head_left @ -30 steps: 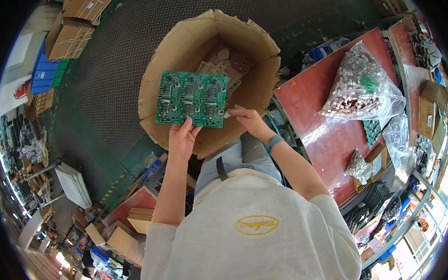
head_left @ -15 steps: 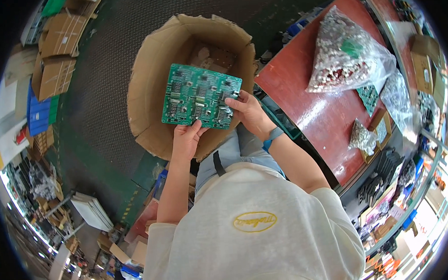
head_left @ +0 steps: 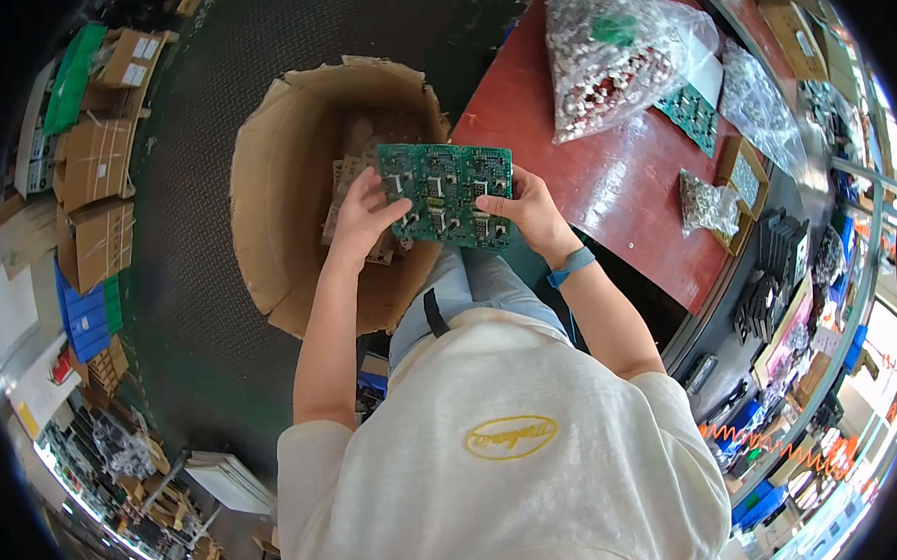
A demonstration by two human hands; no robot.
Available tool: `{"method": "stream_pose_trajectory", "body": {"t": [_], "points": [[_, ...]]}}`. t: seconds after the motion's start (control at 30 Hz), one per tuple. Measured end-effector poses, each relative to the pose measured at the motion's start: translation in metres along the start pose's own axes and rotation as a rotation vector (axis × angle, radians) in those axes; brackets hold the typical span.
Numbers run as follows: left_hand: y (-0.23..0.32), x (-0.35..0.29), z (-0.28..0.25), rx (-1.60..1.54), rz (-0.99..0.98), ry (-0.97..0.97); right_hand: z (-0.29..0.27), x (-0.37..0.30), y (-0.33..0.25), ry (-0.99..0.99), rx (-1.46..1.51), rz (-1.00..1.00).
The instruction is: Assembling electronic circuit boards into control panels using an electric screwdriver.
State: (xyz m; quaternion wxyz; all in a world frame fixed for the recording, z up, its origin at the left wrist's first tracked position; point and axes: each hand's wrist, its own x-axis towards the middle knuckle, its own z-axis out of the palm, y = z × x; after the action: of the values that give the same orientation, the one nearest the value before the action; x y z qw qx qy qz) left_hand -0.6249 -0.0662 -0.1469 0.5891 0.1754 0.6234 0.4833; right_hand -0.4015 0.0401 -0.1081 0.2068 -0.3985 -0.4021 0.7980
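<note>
Left grip [head_left: 362, 220], right grip [head_left: 532, 214], green circuit board [head_left: 445, 192] held between

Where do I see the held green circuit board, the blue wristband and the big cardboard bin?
Green circuit board [head_left: 450, 194]: head view, middle of its face.
Blue wristband [head_left: 572, 267]: head view, its outer side.
Cardboard bin [head_left: 287, 192]: head view, inner left wall.

Right-hand glare, fisheye-bent edges

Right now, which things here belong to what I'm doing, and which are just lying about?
In use:
board, gripped by right hand, left hand at its edge
perhaps the carton beside it

Apparently lying about:
big bag, on red table
small bag
blue bin
</note>
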Motion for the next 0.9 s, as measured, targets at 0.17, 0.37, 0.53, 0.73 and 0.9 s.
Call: {"method": "stream_pose_trajectory", "body": {"t": [0.17, 0.37, 0.53, 0.73, 0.9], "points": [[0.019, 0.004, 0.051, 0.048, 0.022, -0.081, -0.024, -0.018, -0.006, 0.125, -0.034, 0.004], [0.031, -0.006, 0.106, 0.393, 0.196, 0.055, -0.041, -0.044, -0.008, 0.388, -0.179, 0.009], [0.029, -0.002, 0.137, 0.538, 0.224, 0.045, -0.061, -0.059, 0.008, 0.614, -0.244, -0.029], [0.01, 0.017, 0.161, 0.637, 0.354, -0.016, -0.09, -0.08, 0.013, 0.643, -0.045, -0.063], [0.018, 0.017, 0.185, 0.784, 0.315, -0.062, -0.099, -0.092, 0.006, 0.724, -0.085, -0.037]]}}
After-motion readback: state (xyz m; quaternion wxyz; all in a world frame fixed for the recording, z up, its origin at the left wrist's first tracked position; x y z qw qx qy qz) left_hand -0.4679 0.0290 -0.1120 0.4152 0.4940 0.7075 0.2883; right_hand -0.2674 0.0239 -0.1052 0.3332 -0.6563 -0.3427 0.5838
